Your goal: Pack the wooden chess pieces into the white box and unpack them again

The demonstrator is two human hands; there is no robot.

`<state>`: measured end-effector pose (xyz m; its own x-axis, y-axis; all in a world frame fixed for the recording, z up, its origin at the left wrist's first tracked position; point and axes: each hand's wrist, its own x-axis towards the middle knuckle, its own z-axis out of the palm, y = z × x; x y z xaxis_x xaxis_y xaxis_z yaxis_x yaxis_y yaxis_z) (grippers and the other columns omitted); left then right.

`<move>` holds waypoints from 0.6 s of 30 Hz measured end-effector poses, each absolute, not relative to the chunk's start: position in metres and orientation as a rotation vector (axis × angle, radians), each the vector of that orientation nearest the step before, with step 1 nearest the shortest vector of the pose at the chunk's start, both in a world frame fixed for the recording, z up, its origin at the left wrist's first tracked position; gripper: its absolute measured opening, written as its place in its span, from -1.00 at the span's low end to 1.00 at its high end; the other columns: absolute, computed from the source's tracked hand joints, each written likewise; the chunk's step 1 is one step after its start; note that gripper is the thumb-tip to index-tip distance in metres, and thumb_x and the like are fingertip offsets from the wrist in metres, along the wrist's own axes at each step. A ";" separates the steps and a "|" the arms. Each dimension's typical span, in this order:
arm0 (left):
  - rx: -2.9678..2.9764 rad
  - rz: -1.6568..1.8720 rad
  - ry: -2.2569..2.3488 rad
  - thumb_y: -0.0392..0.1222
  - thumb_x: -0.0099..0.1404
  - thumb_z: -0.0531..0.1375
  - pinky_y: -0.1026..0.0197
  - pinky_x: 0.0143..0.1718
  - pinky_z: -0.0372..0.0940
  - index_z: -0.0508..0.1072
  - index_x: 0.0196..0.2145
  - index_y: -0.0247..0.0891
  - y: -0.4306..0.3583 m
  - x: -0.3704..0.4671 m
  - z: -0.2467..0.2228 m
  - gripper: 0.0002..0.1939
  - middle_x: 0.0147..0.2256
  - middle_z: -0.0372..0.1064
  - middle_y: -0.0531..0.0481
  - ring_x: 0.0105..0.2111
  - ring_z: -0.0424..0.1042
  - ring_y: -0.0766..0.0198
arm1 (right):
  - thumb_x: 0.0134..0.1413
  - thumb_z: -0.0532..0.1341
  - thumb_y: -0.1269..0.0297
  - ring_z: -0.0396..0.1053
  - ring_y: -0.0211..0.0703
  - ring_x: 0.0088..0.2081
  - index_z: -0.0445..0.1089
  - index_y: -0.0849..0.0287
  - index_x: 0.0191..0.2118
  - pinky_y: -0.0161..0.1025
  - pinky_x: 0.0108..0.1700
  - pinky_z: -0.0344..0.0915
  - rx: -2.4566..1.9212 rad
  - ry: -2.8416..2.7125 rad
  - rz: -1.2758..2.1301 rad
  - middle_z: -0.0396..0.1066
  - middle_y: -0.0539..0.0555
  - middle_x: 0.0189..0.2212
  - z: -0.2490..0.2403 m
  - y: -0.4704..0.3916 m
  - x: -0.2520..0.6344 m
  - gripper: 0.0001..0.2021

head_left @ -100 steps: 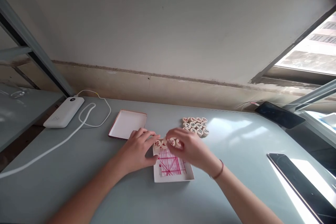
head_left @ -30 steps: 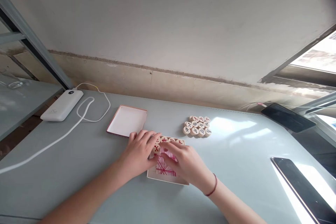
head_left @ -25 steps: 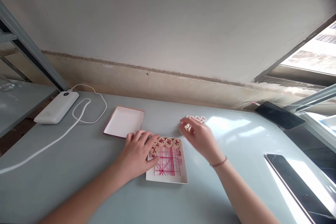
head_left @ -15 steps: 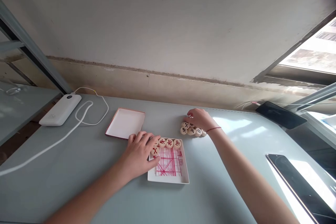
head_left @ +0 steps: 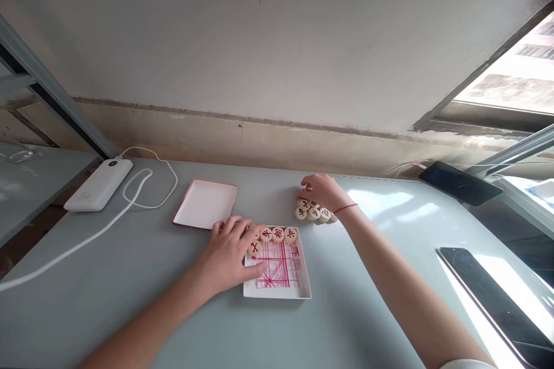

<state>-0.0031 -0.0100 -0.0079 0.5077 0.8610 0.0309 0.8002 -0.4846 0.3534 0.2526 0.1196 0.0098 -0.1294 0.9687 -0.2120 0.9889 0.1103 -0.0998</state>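
My left hand (head_left: 228, 253) is spread over the left edge of a shallow white box (head_left: 308, 285), fingers apart, gripping nothing. Along the box's far side lies a row of round wooden Chinese chess pieces with red characters (head_left: 278, 234), and another red piece (head_left: 254, 248) sits below the row's left end. A folded sheet with pink-red lines (head_left: 277, 268) covers the box floor. Beyond the box to the right, my right hand (head_left: 324, 191) has its fingers curled round a Chinese chess piece, mostly hidden, behind a cluster of black-character pieces (head_left: 314, 213).
A box lid (head_left: 208, 204) lies inside-up at the left. Farther left are a white power bank (head_left: 99, 185) and its white cable (head_left: 108, 225). At the right lie a phone (head_left: 480, 294) and a dark device (head_left: 461, 183) by the wall. Metal frames stand at both sides.
My right hand has shifted slightly left at the far side of the cluster, its fingers still curled. My left hand stays on the box edge. The view has tilted a little.
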 end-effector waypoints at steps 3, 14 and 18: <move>2.476 0.301 1.392 0.08 0.17 0.20 -0.05 0.00 0.12 0.24 0.15 -0.13 -0.011 -0.004 -0.011 -0.38 0.04 0.31 -0.11 0.04 0.19 -0.02 | 0.03 0.22 0.14 0.43 -0.04 -0.27 0.49 0.22 -0.11 -0.29 -0.37 0.20 1.984 2.288 -0.336 0.51 0.17 -0.27 0.008 0.121 0.253 -0.66; 2.598 0.728 1.400 0.00 0.38 0.05 -0.03 -0.02 0.25 0.04 0.24 -0.08 0.002 -0.001 -0.006 -0.47 0.14 0.15 -0.19 -0.02 0.33 0.06 | 0.12 0.17 0.09 0.43 -0.20 -0.38 0.50 0.12 -0.24 -0.32 -0.33 0.24 2.028 2.690 -0.666 0.51 0.03 -0.39 0.040 0.075 0.227 -0.74; 2.577 0.840 1.241 -0.07 0.41 0.02 0.07 -0.10 0.36 0.16 0.17 -0.09 0.008 0.013 0.000 -0.60 0.03 0.27 -0.11 -0.12 0.42 0.16 | 0.08 0.21 0.03 0.42 -0.26 -0.43 0.45 0.13 -0.21 -0.33 -0.36 0.32 1.847 2.746 -1.449 0.50 0.01 -0.40 0.035 0.032 0.211 -0.71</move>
